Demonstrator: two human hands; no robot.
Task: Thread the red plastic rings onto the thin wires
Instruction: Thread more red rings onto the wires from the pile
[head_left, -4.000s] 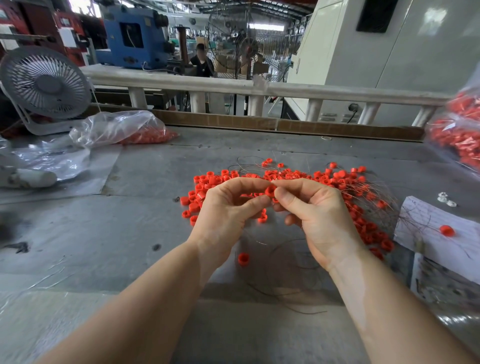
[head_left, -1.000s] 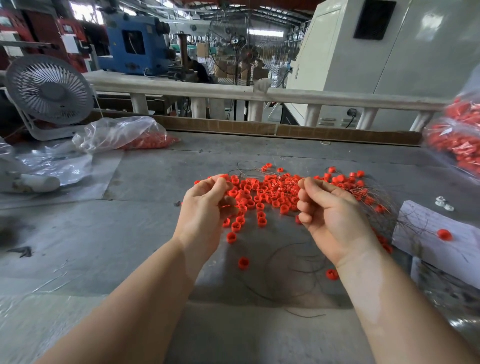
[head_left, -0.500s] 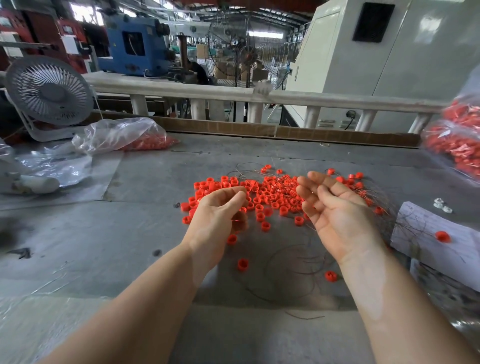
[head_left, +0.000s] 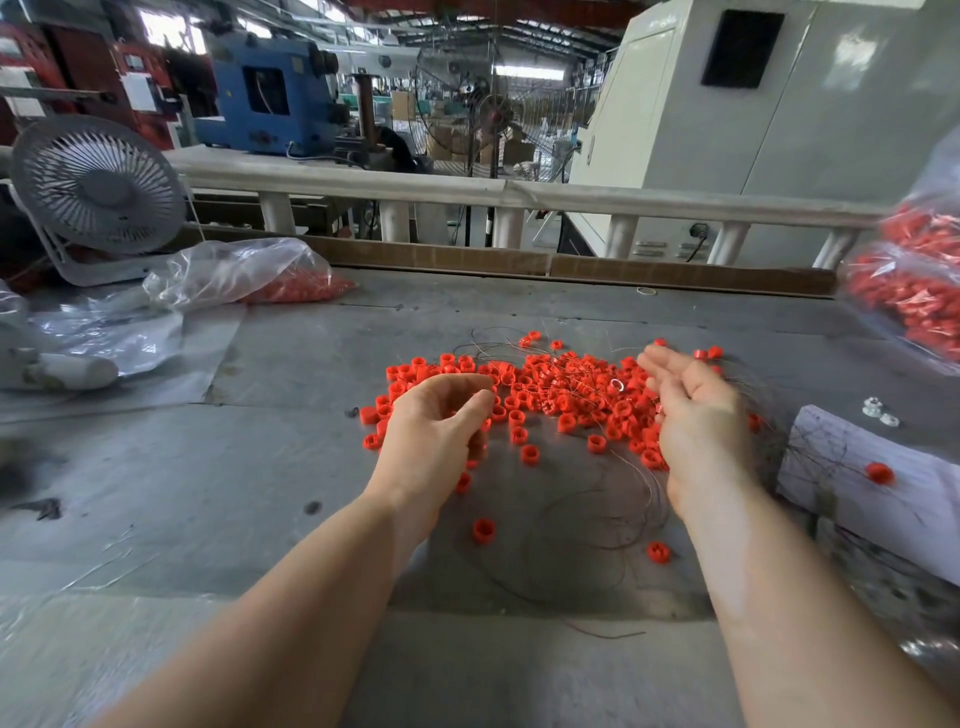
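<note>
left fingers (head_left: 480, 402): I see them loosely curled, thumb near the fingertips; can't tell if they pinch anything
left hand (head_left: 434, 434): back up, over the left end of the ring pile
right fingers (head_left: 662, 364): fairly straight, spread, relaxed; I see nothing held
right hand (head_left: 698, 421): palm facing left and up, over the right end of the pile
red rings (head_left: 561, 392): loose heap on the desk between and beyond both hands; strays nearer me, one (head_left: 483, 531) by the left wrist, one (head_left: 657, 552) by the right forearm
thin wires (head_left: 597, 525): dark tangle on the desk, running under the pile and looping toward me
desk (head_left: 270, 467): grey, scuffed
left side: small fan (head_left: 96, 184), clear bag (head_left: 234, 275) of red parts
right side: white paper (head_left: 893, 462) with one ring on it, another bag of red parts (head_left: 914, 296)
</note>
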